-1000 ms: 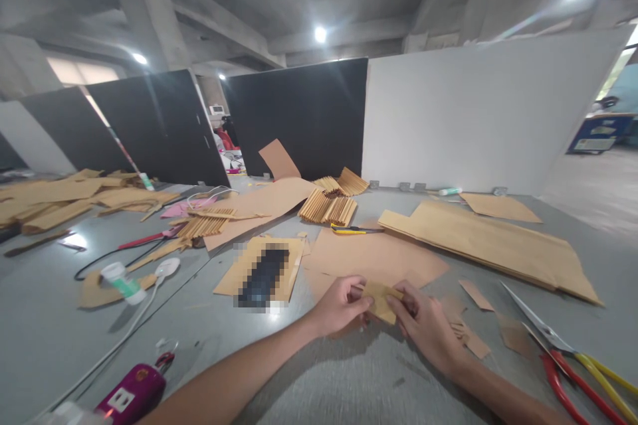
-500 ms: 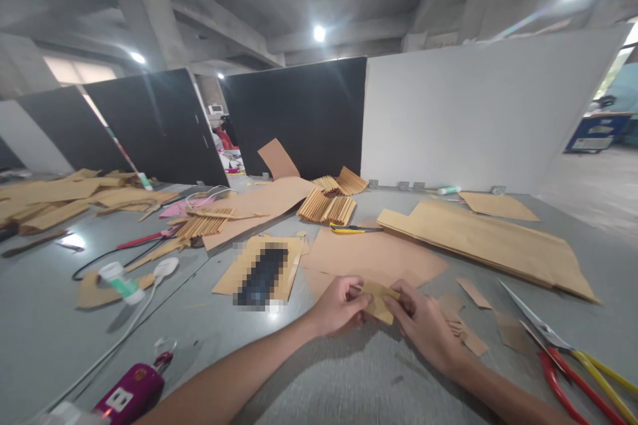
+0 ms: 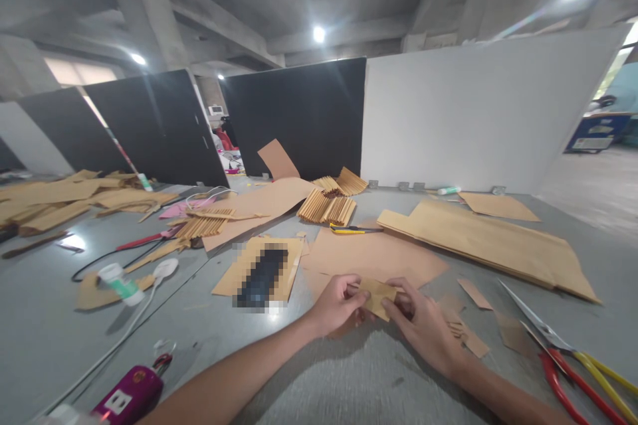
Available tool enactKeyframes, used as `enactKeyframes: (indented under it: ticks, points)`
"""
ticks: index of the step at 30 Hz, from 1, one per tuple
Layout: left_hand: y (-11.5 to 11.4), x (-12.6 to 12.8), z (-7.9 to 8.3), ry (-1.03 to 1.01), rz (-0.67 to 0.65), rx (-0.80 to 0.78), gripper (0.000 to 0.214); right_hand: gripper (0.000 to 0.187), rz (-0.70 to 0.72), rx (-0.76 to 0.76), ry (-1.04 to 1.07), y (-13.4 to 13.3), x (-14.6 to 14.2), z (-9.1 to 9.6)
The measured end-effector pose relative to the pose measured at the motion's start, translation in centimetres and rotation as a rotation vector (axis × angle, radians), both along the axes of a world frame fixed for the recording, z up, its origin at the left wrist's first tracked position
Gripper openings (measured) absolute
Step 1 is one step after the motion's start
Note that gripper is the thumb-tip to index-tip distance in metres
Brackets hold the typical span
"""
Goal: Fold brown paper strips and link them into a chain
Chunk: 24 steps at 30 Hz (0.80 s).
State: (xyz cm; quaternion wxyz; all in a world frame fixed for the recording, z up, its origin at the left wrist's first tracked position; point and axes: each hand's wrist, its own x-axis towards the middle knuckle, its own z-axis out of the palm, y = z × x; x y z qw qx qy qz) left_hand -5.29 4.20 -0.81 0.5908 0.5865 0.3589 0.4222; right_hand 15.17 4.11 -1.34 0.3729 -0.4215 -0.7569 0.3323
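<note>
Both my hands meet just above the grey table (image 3: 349, 385), pinching one small brown cardboard piece (image 3: 379, 295) between them. My left hand (image 3: 336, 305) grips its left edge with fingers curled. My right hand (image 3: 423, 329) holds its right side, thumb and fingers closed on it. Right behind the hands lies a flat brown cardboard sheet (image 3: 373, 255). Small cardboard scraps (image 3: 466, 335) are scattered just right of my right hand.
Red and yellow scissors (image 3: 563, 358) lie at the right edge. A large folded cardboard (image 3: 488, 246), a yellow cutter (image 3: 349, 229), fanned cardboard strips (image 3: 329, 206), a glue tube (image 3: 122, 283), a purple glue gun (image 3: 127, 395) with cables and black and white partitions surround the spot.
The cardboard piece and both hands have shifted slightly left and up; my fingers have adjusted their pinch on it. Nothing else has moved.
</note>
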Motion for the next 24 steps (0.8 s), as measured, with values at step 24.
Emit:
enactKeyframes:
  ticks: [24]
  points:
    - [0.14,0.1,0.05,0.033,-0.034,0.0,0.046,0.038,0.092,-0.145,0.078,0.27,-0.04,-0.27]
